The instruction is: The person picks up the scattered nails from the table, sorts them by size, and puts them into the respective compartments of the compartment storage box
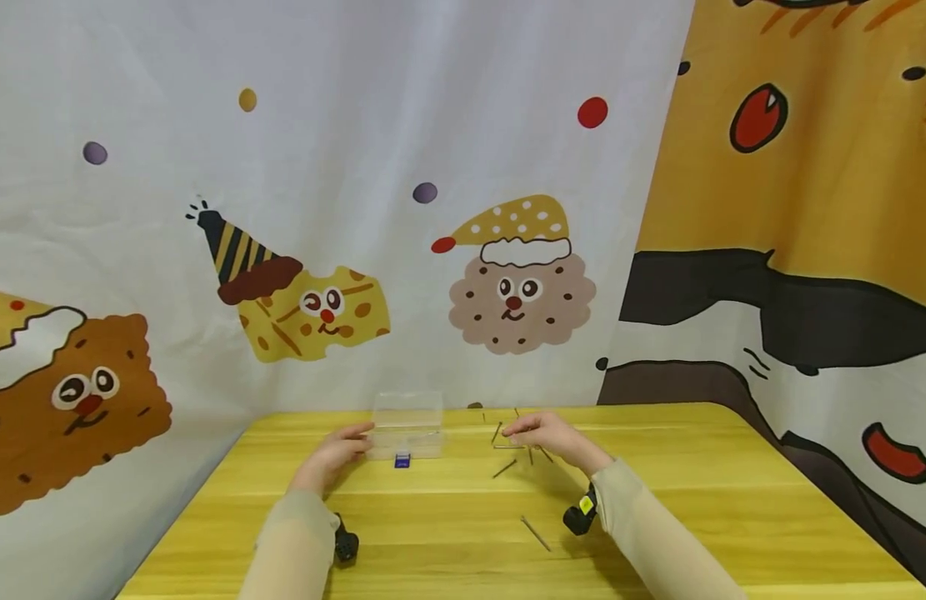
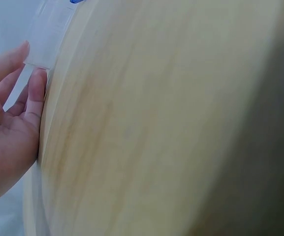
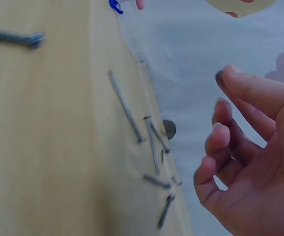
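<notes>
A clear plastic box [image 1: 406, 444] with a blue latch [image 1: 402, 460] and a raised lid [image 1: 407, 408] stands at the table's back edge. At its left end my left hand [image 1: 341, 454] grips it, the thumb and fingers around the corner in the left wrist view. My right hand [image 1: 545, 433] hovers over several long metal screws, its fingers loosely bent and nothing clearly between them. One screw [image 3: 125, 105] lies apart from a crossed pair [image 3: 152, 145], with a shorter-looking screw [image 3: 156, 181] beside them. The index fingertip is dark and partly behind the thumb.
A single screw [image 1: 535, 533] lies nearer the front, between the forearms. The wood-grain table [image 1: 447, 508] ends at a printed curtain [image 1: 342, 125] with cartoon biscuits and cheese. Black wrist cameras are strapped at both sleeves.
</notes>
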A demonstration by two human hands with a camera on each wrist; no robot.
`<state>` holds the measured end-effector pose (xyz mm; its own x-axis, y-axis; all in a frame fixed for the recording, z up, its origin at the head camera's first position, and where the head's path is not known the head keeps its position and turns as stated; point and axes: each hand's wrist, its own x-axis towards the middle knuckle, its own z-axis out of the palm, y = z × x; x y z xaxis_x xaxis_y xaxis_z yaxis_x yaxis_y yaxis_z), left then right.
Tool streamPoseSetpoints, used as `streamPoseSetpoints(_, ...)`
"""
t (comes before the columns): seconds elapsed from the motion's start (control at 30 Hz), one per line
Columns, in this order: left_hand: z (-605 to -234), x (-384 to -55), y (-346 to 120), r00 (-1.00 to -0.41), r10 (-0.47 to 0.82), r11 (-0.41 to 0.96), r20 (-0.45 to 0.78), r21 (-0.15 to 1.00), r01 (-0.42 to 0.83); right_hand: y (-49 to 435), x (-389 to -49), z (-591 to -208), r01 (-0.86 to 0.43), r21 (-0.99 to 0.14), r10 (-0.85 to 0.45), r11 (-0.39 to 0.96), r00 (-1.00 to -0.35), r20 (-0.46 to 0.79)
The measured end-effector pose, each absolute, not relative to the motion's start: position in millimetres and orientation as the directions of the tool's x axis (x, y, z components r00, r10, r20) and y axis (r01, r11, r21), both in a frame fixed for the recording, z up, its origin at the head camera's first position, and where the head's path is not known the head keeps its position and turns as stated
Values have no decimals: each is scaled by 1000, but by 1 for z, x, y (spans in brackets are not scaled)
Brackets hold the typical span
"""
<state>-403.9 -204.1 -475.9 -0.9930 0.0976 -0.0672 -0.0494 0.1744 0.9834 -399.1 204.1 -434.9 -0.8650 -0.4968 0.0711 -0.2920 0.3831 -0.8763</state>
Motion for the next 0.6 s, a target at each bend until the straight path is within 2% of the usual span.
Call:
streamPoseSetpoints(0.27,-477,-408,-204,-993,93,176,-69,983,-51,232,-378,-458,-272,-892,-584,361,-811,11)
streamPoseSetpoints(0.6,-480,-408,-207,-991,103,188,-83,980,-63,229,-363,-463,-366,-847,-720,385,-693,-28)
